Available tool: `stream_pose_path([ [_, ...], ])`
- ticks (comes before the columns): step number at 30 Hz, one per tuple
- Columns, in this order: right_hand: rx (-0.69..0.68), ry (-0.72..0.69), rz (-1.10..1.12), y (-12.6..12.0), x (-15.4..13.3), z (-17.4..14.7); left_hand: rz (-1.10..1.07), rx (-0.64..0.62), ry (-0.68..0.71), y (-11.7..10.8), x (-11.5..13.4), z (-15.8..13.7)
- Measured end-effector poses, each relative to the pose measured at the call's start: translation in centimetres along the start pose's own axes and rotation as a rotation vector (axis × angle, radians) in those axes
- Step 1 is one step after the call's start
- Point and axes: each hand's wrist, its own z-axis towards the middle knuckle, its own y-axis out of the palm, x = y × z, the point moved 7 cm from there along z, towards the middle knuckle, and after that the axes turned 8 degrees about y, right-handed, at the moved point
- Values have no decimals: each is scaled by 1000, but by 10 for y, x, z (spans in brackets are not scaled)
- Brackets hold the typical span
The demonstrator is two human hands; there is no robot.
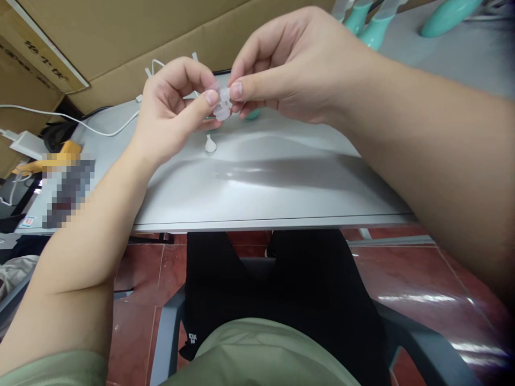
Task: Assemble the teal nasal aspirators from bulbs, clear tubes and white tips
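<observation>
Between my two hands is a small translucent white plastic piece, raised above the table. My left hand is closed, its thumb and fingertips pinching the left side of the piece. From the other side, my right hand pinches its right edge between thumb and fingers. A small white teardrop-shaped part lies on the table just below my hands. Part of a teal object shows behind my right fingers; the rest of it is hidden.
Teal bottle-like items with clear tops stand at the back right, near another teal piece. Cardboard walls the back of the grey table. White cables, a white plug and a yellow object lie at the left.
</observation>
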Motion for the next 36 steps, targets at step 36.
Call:
stream_pose_path([
  [36,-97,-207,-15,-2,11,10,-372,186,145,-10,3,-1],
])
